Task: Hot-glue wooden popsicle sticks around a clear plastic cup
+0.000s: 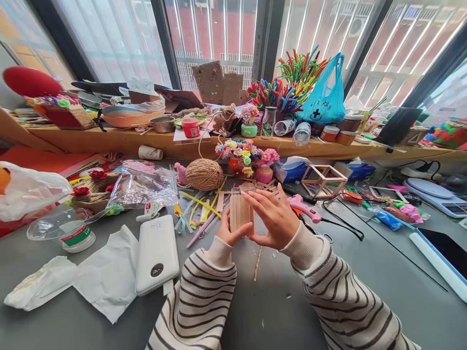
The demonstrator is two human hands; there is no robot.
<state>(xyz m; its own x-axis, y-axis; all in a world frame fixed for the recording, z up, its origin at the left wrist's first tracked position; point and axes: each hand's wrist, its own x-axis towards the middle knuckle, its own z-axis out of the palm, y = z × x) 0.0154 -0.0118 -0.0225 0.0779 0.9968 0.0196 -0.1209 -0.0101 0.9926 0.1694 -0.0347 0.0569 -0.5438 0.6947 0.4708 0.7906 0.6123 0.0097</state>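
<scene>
A small panel of wooden craft sticks (240, 211), set side by side and standing upright, is held over the grey table (277, 301). My left hand (226, 232) grips its lower edge from the left, thumb across the front. My right hand (274, 217) covers its right side, fingers reaching along the top edge. Both sleeves are cream with dark stripes.
A pink glue gun (304, 208) with a black cord lies just right of my hands. A twine ball (204, 174), loose sticks and a wooden cube frame (323, 180) sit behind. A white power bank (156, 253), tissue, and a tablet (443, 255) flank the sides.
</scene>
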